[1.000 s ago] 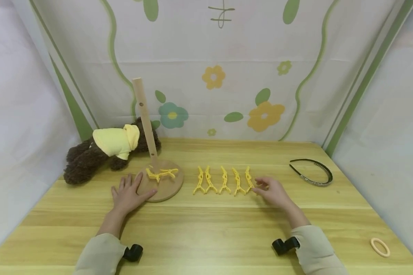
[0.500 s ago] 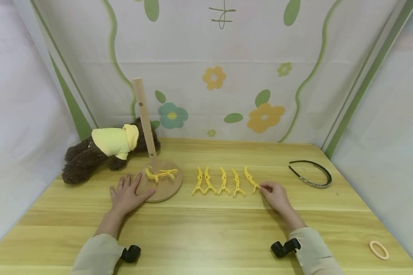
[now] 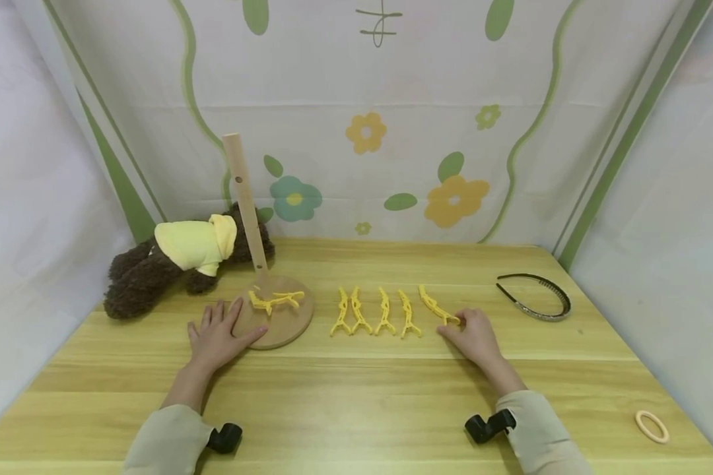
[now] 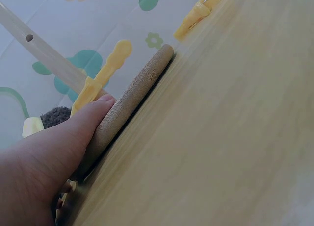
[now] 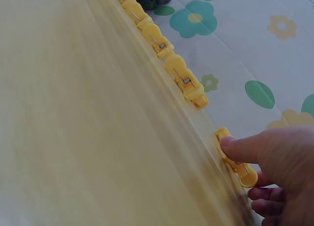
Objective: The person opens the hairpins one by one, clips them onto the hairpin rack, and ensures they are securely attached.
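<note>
The right hand (image 3: 474, 338) pinches a yellow clip (image 3: 434, 307) by its near, forked end; the clip lies just beyond the fingertips, its long axis slanting away to the left, narrow end toward the wall. The left hand (image 3: 216, 340) is spread, thumb on the round wooden base (image 3: 286, 335) (another clip (image 3: 280, 300) lies crosswise there). Between them, four more clips (image 3: 384, 310) line the worktop (image 3: 356, 396), narrow ends pointing away.

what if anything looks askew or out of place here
Mainly one yellow clip: held by the right hand, it slants, while the four clips in the row beside it lie roughly parallel. The plush toy lies down rather than sitting. Nothing looks spilled or damaged.
</note>
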A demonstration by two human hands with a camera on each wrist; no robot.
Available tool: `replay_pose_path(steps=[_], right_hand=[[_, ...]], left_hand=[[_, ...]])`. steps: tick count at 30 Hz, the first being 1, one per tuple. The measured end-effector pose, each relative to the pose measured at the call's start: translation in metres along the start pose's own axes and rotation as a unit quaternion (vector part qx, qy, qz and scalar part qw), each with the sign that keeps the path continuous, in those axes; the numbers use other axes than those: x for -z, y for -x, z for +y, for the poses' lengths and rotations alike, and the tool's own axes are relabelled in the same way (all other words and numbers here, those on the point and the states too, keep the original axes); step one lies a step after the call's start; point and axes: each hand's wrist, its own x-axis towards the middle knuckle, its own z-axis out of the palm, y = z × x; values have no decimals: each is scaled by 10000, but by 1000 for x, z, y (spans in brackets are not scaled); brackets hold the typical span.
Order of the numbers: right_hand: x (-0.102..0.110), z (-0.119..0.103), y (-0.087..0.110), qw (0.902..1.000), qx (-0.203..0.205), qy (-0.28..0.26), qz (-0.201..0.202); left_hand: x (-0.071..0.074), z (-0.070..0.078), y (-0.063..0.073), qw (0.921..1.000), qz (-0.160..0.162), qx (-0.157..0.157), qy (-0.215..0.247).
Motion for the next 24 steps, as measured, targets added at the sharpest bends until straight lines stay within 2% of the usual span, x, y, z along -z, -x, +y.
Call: replay_pose_path(steps=[7,14,19,24], right_hand=[[6,2,-3,10000,28,-18,74],[18,7,-6,9976,-68,-676,-131],[27,6,-8,9951,233,-948,-128],[32,-1,-16,9936,867,-723,-80]], left_hand=[[0,1,0,10000,-19,19,17],[2,2,1,10000,-29,26,79],[3,3,2,10000,-25,5,78],[3,4,3,10000,-28,6,60]])
